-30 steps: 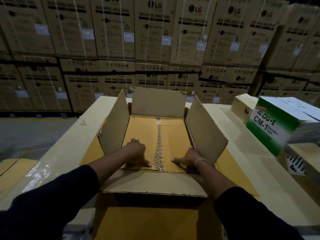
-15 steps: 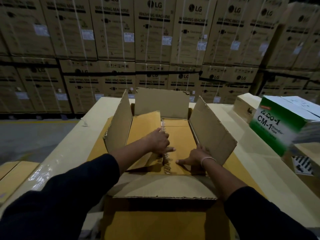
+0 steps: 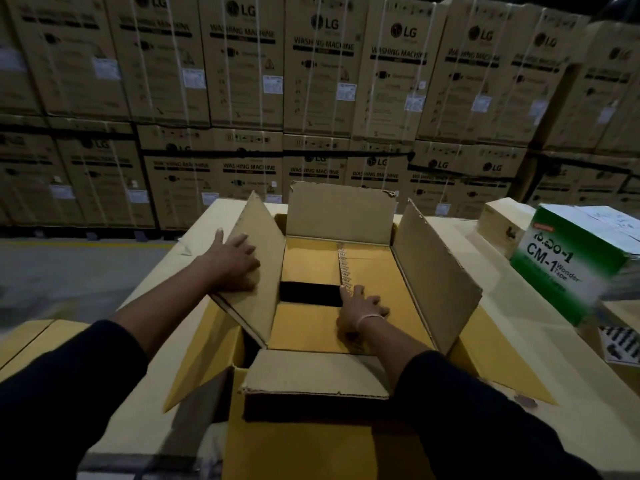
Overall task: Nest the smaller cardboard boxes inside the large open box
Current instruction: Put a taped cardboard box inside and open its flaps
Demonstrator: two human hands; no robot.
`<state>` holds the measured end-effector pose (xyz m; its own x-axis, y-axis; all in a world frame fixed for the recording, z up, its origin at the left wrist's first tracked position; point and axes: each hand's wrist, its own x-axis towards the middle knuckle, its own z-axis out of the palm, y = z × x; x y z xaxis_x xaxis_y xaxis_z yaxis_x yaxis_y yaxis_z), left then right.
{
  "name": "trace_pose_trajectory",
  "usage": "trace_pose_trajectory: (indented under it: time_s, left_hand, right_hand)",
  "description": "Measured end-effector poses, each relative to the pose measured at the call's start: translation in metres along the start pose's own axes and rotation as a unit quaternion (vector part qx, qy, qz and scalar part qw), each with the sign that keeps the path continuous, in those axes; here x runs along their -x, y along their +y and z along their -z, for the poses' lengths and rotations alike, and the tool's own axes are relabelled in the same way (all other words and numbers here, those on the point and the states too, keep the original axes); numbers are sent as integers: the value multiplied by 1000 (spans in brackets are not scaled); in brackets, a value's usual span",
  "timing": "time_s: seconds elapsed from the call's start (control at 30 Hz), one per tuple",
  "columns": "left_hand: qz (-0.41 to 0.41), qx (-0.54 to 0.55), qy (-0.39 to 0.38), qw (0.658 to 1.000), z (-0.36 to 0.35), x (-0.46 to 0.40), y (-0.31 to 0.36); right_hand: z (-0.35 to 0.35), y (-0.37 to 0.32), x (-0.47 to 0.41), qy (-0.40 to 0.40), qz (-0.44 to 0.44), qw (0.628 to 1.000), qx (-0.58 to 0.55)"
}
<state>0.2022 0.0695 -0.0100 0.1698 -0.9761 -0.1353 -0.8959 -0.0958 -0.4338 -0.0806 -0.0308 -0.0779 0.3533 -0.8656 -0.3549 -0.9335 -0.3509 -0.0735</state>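
Observation:
A large open cardboard box (image 3: 341, 216) stands in front of me with its four flaps spread. Inside it lies a yellow-brown cardboard surface (image 3: 374, 271) with a printed tape seam down the middle. A dark rectangular gap (image 3: 310, 294) shows left of the seam. My left hand (image 3: 232, 265) lies flat, fingers apart, on the outer face of the left flap (image 3: 256, 299), which leans outward. My right hand (image 3: 360, 310) rests palm down inside the box on the yellow surface, fingertips at the edge of the gap. Neither hand holds anything.
The box sits on a big pale film-wrapped carton (image 3: 166, 306). A green and white CM-1 tape box (image 3: 568, 268) and a small plain carton (image 3: 502, 230) stand at the right. Stacked washing machine cartons (image 3: 311, 81) wall off the back. Grey floor (image 3: 69, 271) lies left.
My left hand came out of the box and moved up-left onto the left flap. The raised inner yellow panel is no longer held, and a dark gap now shows. My right hand stayed inside.

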Motion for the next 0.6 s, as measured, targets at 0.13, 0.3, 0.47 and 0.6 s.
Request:
trace_pose_trajectory:
  time_s: [0.13, 0.3, 0.47, 0.6]
  left_hand:
    - [-15, -15, -9, 1000, 6, 4, 6]
    - [0, -43, -56, 997, 38, 15, 21]
    - [118, 179, -111, 970, 58, 3, 50]
    - [110, 26, -198, 974, 90, -17, 88]
  right_hand:
    - [34, 16, 7, 61, 56, 997, 2]
    - [110, 60, 28, 188, 61, 974, 108]
    - [122, 128, 29, 170, -53, 918, 353]
    - [94, 141, 5, 123, 4, 910, 396]
